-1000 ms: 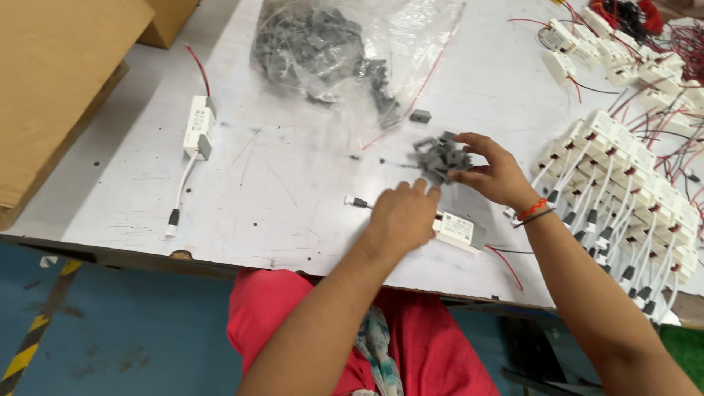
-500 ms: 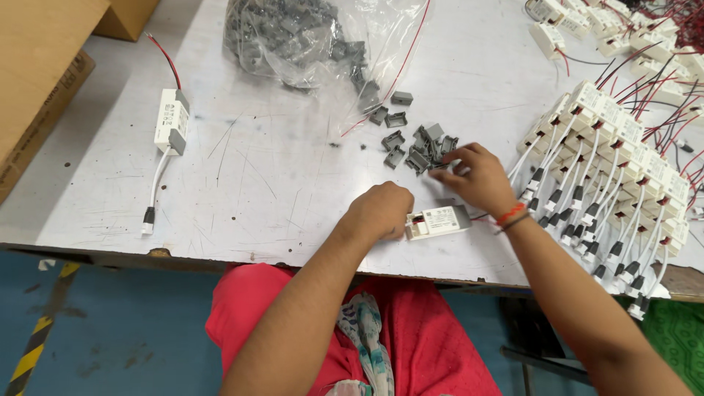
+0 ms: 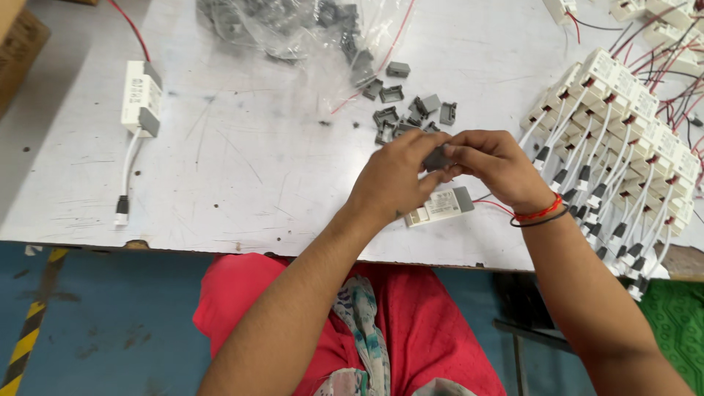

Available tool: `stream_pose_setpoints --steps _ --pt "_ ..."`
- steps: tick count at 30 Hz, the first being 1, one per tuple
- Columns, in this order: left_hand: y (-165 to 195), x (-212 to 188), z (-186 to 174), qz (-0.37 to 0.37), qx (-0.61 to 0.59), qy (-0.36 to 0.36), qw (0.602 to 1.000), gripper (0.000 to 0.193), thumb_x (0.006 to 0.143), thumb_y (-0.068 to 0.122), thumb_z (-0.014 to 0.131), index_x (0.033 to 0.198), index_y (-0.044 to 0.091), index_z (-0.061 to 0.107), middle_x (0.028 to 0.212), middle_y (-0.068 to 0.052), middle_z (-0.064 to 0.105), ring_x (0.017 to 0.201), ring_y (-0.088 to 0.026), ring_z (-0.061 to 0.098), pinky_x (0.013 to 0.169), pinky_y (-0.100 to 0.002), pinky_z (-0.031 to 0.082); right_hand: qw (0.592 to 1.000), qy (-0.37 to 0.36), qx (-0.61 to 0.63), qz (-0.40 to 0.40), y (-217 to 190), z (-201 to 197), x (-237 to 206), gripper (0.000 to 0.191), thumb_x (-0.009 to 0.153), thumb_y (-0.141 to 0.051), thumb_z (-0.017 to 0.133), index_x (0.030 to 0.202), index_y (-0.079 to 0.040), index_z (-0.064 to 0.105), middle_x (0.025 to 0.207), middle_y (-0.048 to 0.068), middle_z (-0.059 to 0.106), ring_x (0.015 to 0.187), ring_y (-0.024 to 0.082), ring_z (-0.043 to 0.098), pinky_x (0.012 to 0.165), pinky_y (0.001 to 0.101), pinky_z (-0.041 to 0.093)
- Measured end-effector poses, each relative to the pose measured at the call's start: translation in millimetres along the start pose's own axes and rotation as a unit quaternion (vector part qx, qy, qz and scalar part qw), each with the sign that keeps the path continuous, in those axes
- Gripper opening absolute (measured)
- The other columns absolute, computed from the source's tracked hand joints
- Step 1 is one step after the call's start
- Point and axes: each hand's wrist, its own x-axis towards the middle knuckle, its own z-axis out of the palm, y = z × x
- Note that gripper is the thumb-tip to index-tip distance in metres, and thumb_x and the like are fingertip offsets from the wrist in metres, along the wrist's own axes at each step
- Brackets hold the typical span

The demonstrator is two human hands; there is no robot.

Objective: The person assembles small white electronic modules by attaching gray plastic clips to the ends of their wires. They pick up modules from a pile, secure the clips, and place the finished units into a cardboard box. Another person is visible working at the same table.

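My left hand [image 3: 392, 176] and my right hand [image 3: 495, 167] meet above the white table [image 3: 242, 161], fingertips together on a small grey plastic cap [image 3: 435, 158]. Just below the hands a white driver box [image 3: 442, 206] with a grey end and a red wire lies near the table's front edge. Several loose grey caps [image 3: 411, 110] are scattered just beyond my fingers. My right wrist wears a red and a black band.
A clear plastic bag of grey caps [image 3: 293, 26] lies at the back. A lone white driver box with a white cable [image 3: 139, 92] sits at left. Rows of finished white driver boxes with wires [image 3: 623, 139] fill the right side. A cardboard box [image 3: 18, 44] stands far left.
My right hand has lifted a grey cap from the loose pile and brought it to my left hand, which has risen off the white driver box. The view has shifted closer.
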Motion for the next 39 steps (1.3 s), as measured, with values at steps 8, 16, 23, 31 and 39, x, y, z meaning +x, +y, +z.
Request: stream_pose_setpoints --steps 8,16,23,31,39 --pt "-6.2 7.5 3.6 -0.208 -0.166 -0.020 0.964 0.037 0.084 0.024 0.075 0.117 0.010 0.073 0.085 -0.006 0.080 0.071 -0.013 0.075 0.068 -0.027 0.058 0.986 0.055 -0.071 -0.142 -20.5 26.9 -23.3 0.038 0.096 -0.001 0.067 0.133 0.002 0.058 0.124 0.014 0.068 0.106 0.016 0.069 0.095 0.0328 0.060" --pt "-21.1 10.7 10.8 -0.264 -0.323 -0.046 0.908 0.034 0.085 0.021 0.076 0.115 0.004 0.075 0.091 -0.006 0.078 0.082 -0.012 0.072 0.073 -0.027 0.058 0.965 0.064 -0.144 -0.211 -0.3 33.4 -39.7 0.030 0.088 0.007 0.079 0.116 0.005 0.068 0.119 0.010 0.064 0.099 0.013 0.063 0.087 0.0267 0.058" --pt "-14.1 11.1 4.2 -0.292 -0.408 -0.085 0.861 0.051 0.082 0.030 0.081 0.123 0.002 0.069 0.101 -0.009 0.076 0.087 -0.015 0.073 0.078 -0.028 0.062 0.975 0.105 -0.059 -0.187 30.9 32.4 -44.7 0.013 0.094 0.007 0.075 0.102 0.003 0.065 0.095 0.006 0.069 0.091 0.011 0.067 0.080 0.0245 0.056" --pt "-14.5 8.8 2.0 -0.179 -0.432 -0.139 0.873 0.056 0.082 0.024 0.081 0.131 0.001 0.066 0.109 -0.014 0.079 0.099 -0.014 0.075 0.087 -0.027 0.060 0.984 0.083 0.048 -0.152 29.9 30.0 -56.0 0.008 0.101 0.002 0.067 0.103 -0.001 0.059 0.097 0.008 0.074 0.095 0.015 0.072 0.088 0.0266 0.060" --pt "-22.5 11.2 11.2 -0.216 -0.406 -0.145 0.876 0.054 0.079 0.016 0.080 0.128 0.000 0.064 0.097 -0.011 0.079 0.089 -0.013 0.073 0.079 -0.027 0.059 0.937 0.082 -0.207 -0.268 0.9 29.8 -52.8 0.034 0.083 0.007 0.081 0.110 0.003 0.060 0.127 0.016 0.062 0.113 0.017 0.065 0.097 0.0323 0.059"
